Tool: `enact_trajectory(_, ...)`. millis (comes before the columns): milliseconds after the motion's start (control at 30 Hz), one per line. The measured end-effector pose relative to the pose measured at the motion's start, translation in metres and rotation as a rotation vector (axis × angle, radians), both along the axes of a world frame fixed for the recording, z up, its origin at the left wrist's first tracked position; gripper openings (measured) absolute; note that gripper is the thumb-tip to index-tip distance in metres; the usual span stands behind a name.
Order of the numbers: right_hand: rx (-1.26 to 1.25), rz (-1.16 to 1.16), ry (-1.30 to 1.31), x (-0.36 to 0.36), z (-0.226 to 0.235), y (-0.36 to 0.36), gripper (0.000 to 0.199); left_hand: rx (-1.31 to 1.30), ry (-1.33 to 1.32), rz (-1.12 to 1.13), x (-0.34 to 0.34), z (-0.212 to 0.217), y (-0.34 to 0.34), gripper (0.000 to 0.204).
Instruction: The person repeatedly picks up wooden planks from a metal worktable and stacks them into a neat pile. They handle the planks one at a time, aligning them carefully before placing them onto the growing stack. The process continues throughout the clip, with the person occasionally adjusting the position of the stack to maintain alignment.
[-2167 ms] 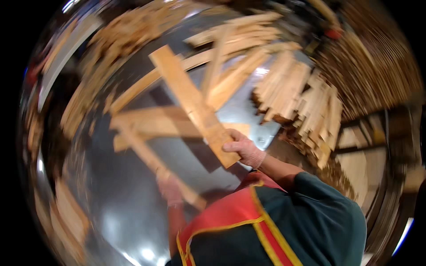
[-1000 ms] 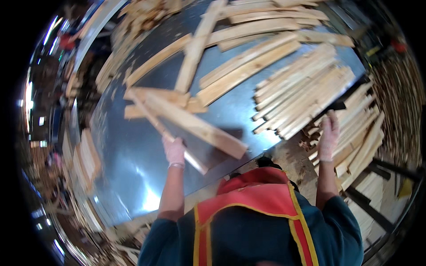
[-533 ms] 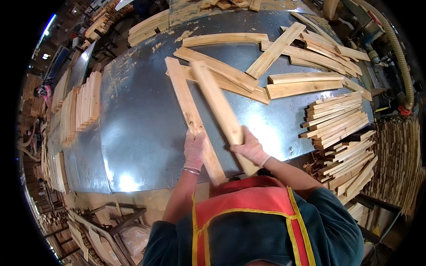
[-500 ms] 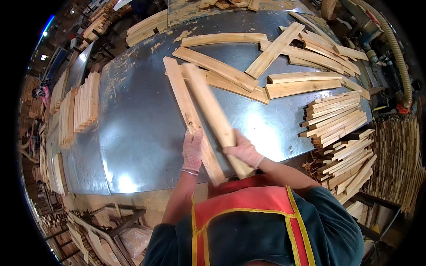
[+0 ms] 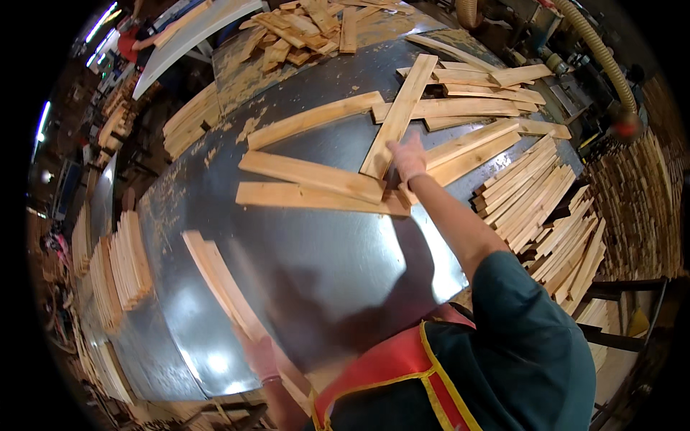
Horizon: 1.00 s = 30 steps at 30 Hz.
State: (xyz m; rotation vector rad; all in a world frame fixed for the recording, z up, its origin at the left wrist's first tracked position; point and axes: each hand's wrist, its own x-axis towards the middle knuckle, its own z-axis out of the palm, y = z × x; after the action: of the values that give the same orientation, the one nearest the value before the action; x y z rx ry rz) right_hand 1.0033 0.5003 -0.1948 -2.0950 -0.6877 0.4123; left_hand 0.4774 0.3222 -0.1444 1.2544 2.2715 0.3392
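Note:
My left hand, in a pale pink glove, is closed around two wooden boards lying side by side at the near left of the metal table. Farther off, my gloved right hand reaches out with its fingers apart and nothing in its grasp. It is beside the lower end of a slanted board that crosses other boards. A pair of boards lies just right of that hand. Left of it, two more boards meet at their right ends.
Stacked strips line the table's right side, with a tall wood stack beyond. Upright boards stand at the left. Offcuts are heaped at the back. A hose hangs at the far right; another person is far left.
My left hand has moved left and nearer with the boards, which now lie together. My right hand has let go of its board and reached forward to the farther boards. The view has turned.

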Motion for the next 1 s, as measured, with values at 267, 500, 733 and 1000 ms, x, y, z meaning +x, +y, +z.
enact_trajectory(267, 0.477, -0.008, 0.934, 0.046, -0.059, 0.046, 0.041, 0.107, 0.29, -0.446, 0.093, -0.004, 0.065, 0.098)
enact_trajectory(500, 0.411, 0.229, 0.797, -0.011, 0.037, -0.101, 0.07, 0.206, 0.105, -1.089, 0.365, 0.002, 0.108, 0.096)
enact_trajectory(733, 0.217, 0.06, 0.602, 0.103, 0.05, -0.284, 0.078, -0.179, -0.741, -1.285, 0.397, -0.03, 0.116, 0.089)
enact_trajectory(1000, 0.22, -0.031, 0.833, 0.145, 0.056, -0.363, 0.067, -0.171, -0.453, -1.692, 0.489, -0.062, 0.118, 0.081)
